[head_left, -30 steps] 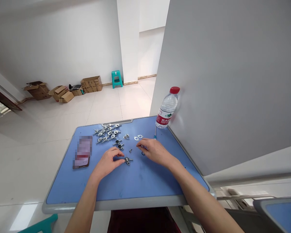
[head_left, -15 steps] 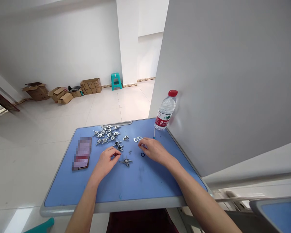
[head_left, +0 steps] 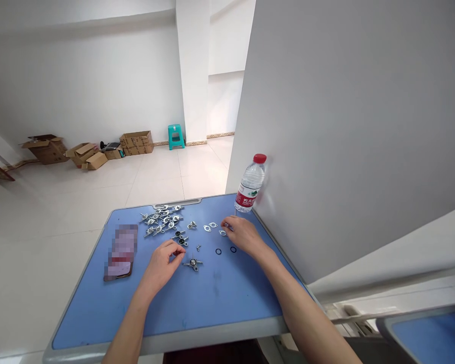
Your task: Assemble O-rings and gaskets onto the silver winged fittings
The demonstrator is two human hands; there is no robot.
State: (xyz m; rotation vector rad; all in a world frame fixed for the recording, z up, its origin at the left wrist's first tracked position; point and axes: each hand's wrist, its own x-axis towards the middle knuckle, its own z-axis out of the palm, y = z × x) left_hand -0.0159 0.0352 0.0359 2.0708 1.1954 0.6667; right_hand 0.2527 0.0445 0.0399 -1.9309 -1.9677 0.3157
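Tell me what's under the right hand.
A flat metal plate peeks out at the edge of the right hand; its remainder is covered. Anything else on the blue tabletop beneath that hand is hidden from this view.

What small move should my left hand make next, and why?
I'd probably bring your left hand to the loose metal fitting to steady it: it lies apart from the pile of similar parts, close to that hand, and nothing appears to hold it.

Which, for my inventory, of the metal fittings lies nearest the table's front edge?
The lone metal fitting right of the left hand; the other fittings lie farther back.
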